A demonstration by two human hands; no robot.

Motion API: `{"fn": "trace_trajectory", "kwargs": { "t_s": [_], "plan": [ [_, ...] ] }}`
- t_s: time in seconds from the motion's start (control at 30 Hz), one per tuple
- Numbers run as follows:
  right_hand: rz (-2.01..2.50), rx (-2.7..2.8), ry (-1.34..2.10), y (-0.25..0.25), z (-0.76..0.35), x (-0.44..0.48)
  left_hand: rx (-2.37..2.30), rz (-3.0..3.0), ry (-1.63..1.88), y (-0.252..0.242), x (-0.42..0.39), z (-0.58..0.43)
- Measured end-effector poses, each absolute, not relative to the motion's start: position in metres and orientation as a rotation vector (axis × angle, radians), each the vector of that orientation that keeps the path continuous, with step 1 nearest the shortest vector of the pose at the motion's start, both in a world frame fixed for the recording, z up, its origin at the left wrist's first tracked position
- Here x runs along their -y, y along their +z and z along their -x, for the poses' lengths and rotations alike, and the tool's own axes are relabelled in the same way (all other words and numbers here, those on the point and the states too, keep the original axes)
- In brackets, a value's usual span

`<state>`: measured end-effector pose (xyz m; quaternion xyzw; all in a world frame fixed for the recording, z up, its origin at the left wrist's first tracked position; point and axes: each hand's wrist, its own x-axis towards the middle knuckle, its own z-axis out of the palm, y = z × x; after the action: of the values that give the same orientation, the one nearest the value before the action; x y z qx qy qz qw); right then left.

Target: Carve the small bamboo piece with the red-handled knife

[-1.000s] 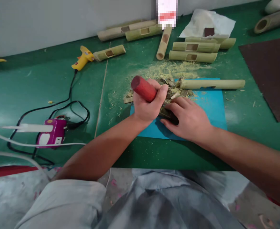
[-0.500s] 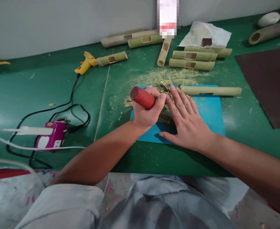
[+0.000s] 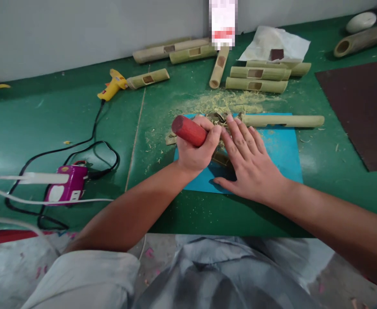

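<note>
My left hand (image 3: 195, 150) is wrapped round the thick red handle (image 3: 190, 131) of a hand tool. The handle slants up toward the left, while the working end is hidden below my fist. To its right, my right hand (image 3: 251, 161) lies with fingers stretched out and thumb apart. Under and between the hands a piece of bamboo (image 3: 221, 159) with a cut opening shows in part. A blue sheet (image 3: 281, 150) lies beneath. Beyond my right fingertips, a longer bamboo tube (image 3: 300, 121) lies across the far side of the sheet.
Bamboo shavings (image 3: 227, 102) are scattered behind the sheet. Several notched tubes (image 3: 257, 85) lie farther back, near crumpled white paper (image 3: 275, 45). At left are a yellow glue gun (image 3: 113, 84), its black cable and a purple power box (image 3: 67, 184). A dark brown board (image 3: 365, 116) lies right.
The whole view has shifted slightly, so things sit a little farther left. Both hands keep nearly the same pose, and the left hand still grips the red handle.
</note>
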<state>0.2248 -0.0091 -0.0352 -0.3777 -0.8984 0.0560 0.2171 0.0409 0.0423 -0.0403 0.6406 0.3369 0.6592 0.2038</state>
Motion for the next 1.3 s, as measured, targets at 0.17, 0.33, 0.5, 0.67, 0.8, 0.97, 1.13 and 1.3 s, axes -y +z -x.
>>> {"fn": "trace_trajectory", "kwargs": {
  "t_s": [0.17, 0.33, 0.5, 0.67, 0.8, 0.97, 1.13, 1.3],
  "plan": [
    [1.010, 2.486, 0.105, -0.0358, -0.2248, 0.0090, -0.919, -1.773, 1.847, -0.0402, -0.0421, -0.0413],
    [1.025, 2.492, 0.105, -0.0347, -0.2239, 0.0097, -0.932, -1.797, 1.838, -0.0395, -0.0414, -0.0404],
    [1.049, 2.479, 0.130, -0.0334, -0.2227, 0.0111, -0.920, -1.806, 1.827, -0.0398, -0.0413, -0.0395],
    [1.055, 2.450, 0.065, -0.0337, -0.2215, 0.0121, -0.918, -1.809, 1.816, -0.0400, -0.0414, -0.0390],
    [1.060, 2.429, 0.034, -0.0347, -0.2212, 0.0122, -0.931, -1.778, 1.815, -0.0396, -0.0412, -0.0392],
    [1.073, 2.428, 0.072, -0.0353, -0.2208, 0.0123, -0.956, -1.780, 1.785, -0.0398, -0.0421, -0.0390],
    [1.073, 2.419, 0.074, -0.0358, -0.2199, 0.0127, -0.974, -1.767, 1.782, -0.0401, -0.0425, -0.0390],
    [1.080, 2.420, 0.066, -0.0355, -0.2194, 0.0131, -0.946, -1.788, 1.796, -0.0397, -0.0423, -0.0390]
  ]
}}
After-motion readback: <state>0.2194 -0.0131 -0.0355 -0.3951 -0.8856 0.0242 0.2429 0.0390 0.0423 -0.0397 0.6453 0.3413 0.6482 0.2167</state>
